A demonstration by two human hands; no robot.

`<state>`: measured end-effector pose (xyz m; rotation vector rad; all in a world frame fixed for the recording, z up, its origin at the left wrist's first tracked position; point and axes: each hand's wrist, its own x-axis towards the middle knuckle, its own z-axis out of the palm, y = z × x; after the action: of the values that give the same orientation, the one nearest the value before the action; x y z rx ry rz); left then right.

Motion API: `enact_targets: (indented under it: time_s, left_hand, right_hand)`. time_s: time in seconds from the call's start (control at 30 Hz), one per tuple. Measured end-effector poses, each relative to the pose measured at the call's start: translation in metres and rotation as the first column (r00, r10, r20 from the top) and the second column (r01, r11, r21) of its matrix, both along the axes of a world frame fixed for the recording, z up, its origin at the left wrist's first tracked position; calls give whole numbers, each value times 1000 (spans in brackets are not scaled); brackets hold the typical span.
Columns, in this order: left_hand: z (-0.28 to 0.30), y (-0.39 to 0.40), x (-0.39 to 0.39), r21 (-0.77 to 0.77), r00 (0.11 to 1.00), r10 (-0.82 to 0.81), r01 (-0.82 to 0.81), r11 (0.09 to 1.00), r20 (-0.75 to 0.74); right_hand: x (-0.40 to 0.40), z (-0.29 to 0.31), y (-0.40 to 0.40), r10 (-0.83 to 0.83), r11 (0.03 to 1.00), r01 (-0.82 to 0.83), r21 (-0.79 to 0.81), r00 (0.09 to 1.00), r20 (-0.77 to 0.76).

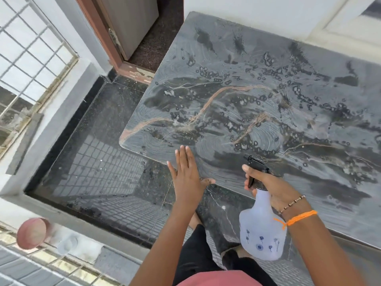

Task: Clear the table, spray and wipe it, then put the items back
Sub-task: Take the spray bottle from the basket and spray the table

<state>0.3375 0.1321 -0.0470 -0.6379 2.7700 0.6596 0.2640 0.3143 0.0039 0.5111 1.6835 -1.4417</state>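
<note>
The dark grey table (309, 58) fills the upper right, its top wet with spray droplets, dark patches and swirled wipe marks. My right hand (266, 182) grips a pale translucent spray bottle (261, 230) by its black trigger head, nozzle pointing over the near part of the table. My left hand (186, 174) is flat with fingers spread, holding nothing, at the table's near left edge. Nothing stands on the table top.
A dark polished floor (99, 153) lies left of the table. A door with a brown frame (103, 38) stands at the back. On the ledge at the lower left sit a pink round bowl (33, 233) and a pale container (68, 243). A window grille (31, 54) is far left.
</note>
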Motion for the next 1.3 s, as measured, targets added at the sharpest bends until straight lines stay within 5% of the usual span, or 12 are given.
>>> enact_targets:
  time_s: [0.27,0.53,0.83,1.07,1.3]
  left_hand:
    - [7,78,-8,-28,956,-291,292,956,20]
    - [9,163,-3,-135,841,-541,538,832,18]
    - [6,199,8,-175,877,-480,475,862,15]
    - [13,248,6,-174,782,-621,605,777,-54]
    - [12,330,-12,-162,596,-796,779,605,-107]
  right_hand:
    - [20,12,81,-53,994,40,-99,990,-134]
    - [50,15,168,63,974,21,226,931,-359]
    - [51,-2,214,160,892,31,452,912,-377]
    - [62,-2,259,-72,967,150,204,935,-348]
    - [82,-17,332,-353,912,403,77,866,-356]
